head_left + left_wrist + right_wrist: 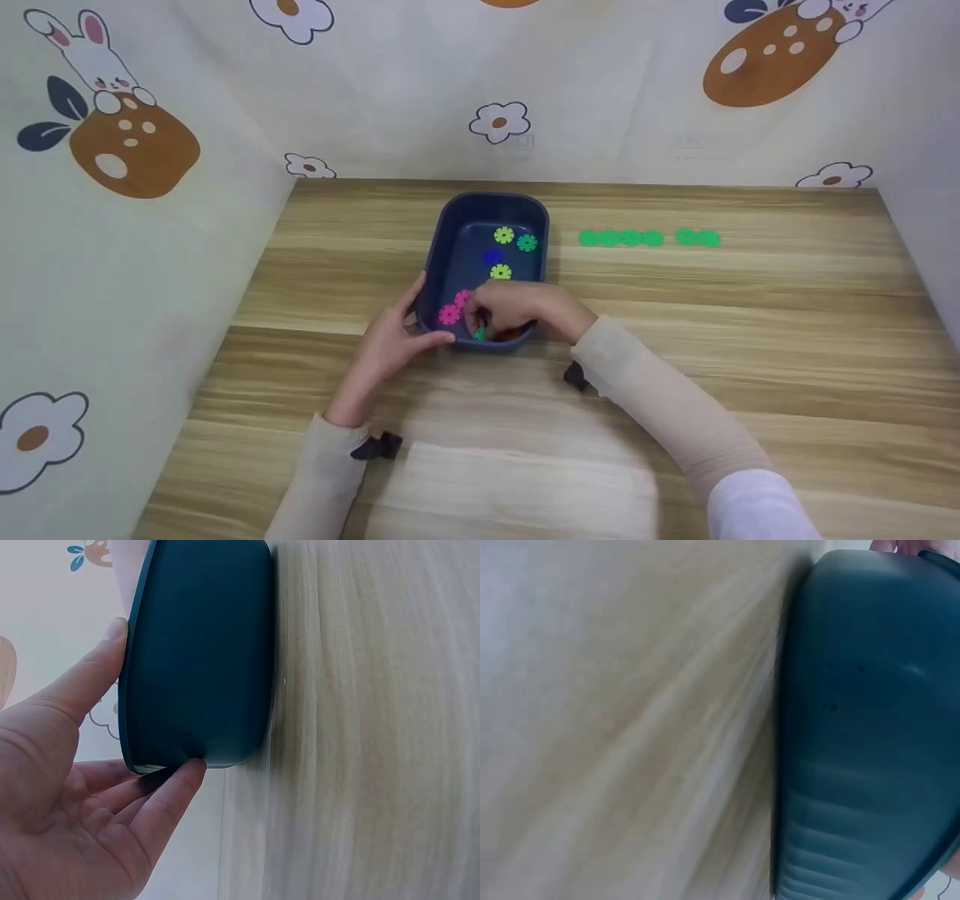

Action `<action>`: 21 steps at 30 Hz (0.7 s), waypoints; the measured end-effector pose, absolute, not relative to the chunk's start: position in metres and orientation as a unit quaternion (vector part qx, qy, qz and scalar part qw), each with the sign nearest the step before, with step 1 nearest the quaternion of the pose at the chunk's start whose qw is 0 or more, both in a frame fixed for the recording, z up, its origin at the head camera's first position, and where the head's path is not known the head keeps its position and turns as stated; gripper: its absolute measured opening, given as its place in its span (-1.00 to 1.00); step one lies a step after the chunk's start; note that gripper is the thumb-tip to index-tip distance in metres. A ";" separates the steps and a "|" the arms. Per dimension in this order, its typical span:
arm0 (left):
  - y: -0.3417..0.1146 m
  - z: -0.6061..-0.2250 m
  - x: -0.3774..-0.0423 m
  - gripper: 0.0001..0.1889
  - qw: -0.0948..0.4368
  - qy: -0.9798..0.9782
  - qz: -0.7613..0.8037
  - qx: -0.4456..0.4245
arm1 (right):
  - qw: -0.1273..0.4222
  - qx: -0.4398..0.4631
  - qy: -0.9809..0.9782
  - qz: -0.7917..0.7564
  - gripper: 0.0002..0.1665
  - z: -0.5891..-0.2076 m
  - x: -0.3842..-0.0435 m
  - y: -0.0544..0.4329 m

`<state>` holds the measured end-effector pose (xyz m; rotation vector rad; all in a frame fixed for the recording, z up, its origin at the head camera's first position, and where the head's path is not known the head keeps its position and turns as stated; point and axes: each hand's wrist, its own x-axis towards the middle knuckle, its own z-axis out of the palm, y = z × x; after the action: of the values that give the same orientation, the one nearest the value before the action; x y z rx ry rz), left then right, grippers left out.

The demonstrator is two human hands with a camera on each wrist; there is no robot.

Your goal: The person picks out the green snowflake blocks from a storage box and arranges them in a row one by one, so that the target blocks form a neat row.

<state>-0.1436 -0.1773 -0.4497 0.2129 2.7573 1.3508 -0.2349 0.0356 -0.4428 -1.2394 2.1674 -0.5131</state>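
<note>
A dark blue plastic bin (459, 225) stands on the wooden table. My left hand (390, 341) grips its near left corner, thumb at the near rim and fingers along the left side. In the left wrist view, the left hand (97, 787) spans the bin's wall (199, 652). Inside the bin, my right hand (506, 304) reaches down with bent fingers and pinches a green snowflake disc (480, 332), mostly hidden by the fingers. Beside it lie pink snowflake discs (449, 314). Farther back are yellow discs (503, 235), another green disc (527, 243) and a dark blue disc (493, 257).
To the right of the bin, a row of joined green discs (621, 238) lies on the table (787, 315), with a shorter green pair (697, 238) beyond it. Some reddish pieces (511, 334) show under the right hand. A patterned wall covering (405, 90) borders the table's back.
</note>
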 end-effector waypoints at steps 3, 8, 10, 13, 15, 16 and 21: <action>-0.177 -0.450 -0.144 0.04 0.033 0.895 0.440 0.067 | 0.280 -0.459 0.811 -0.229 -0.88 -0.445 -0.236 0.036; -0.176 -0.451 -0.144 0.02 0.036 0.891 0.447 0.066 | 0.273 -0.444 0.801 -0.295 -0.89 -0.447 -0.238 0.038; -0.176 -0.451 -0.144 0.02 0.036 0.890 0.450 0.065 | 0.267 -0.442 0.796 -0.317 -0.90 -0.448 -0.238 0.039; -0.176 -0.450 -0.144 0.03 0.038 0.888 0.454 0.063 | 0.262 -0.438 0.784 -0.354 -0.88 -0.448 -0.239 0.040; -0.176 -0.450 -0.144 0.04 0.041 0.887 0.456 0.062 | 0.258 -0.438 0.779 -0.368 -0.90 -0.448 -0.239 0.040; -0.176 -0.449 -0.144 0.03 0.041 0.887 0.456 0.063 | 0.258 -0.438 0.775 -0.375 -0.92 -0.448 -0.239 0.041; -0.176 -0.450 -0.143 0.03 0.040 0.888 0.453 0.066 | 0.240 -0.437 0.764 -0.409 -0.94 -0.448 -0.239 0.041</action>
<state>-0.1434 -0.1763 -0.4504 0.2021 2.7227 1.3871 -0.2389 0.0409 -0.4482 -1.1967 2.0922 -1.1183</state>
